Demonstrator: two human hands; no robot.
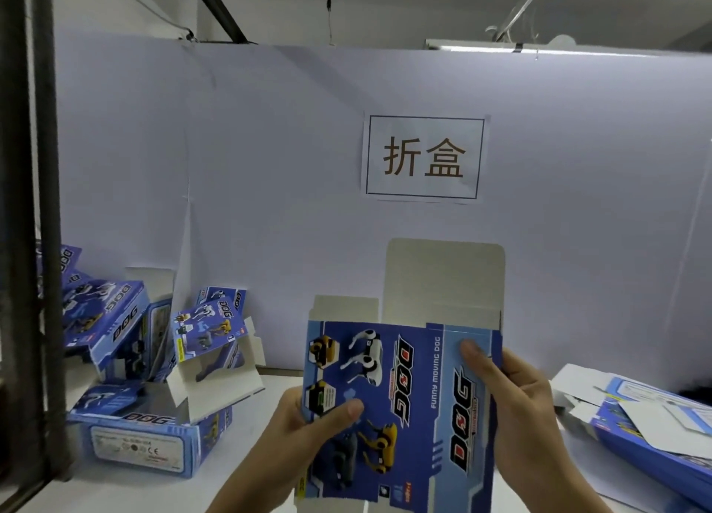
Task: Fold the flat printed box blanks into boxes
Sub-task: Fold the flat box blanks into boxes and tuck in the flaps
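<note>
Blue printed box blank (400, 404) held up before us, our left grip (308, 420) and right grip (516, 408) both grasping it; folded boxes (127, 362) lie left of it on the tabletop (115, 489)

Two hands (308, 424), one flat blank (400, 401), one wall sign (424, 158), roughly five folded boxes (146, 435) (pile's messy).

Both hands, left (308, 420) and right (516, 401), grip a blue box blank (400, 389) below the wall sign (424, 157); folded boxes (138, 362) lie left of the blank.

Box blank (400, 397) bottom cut off by frame edge
</note>
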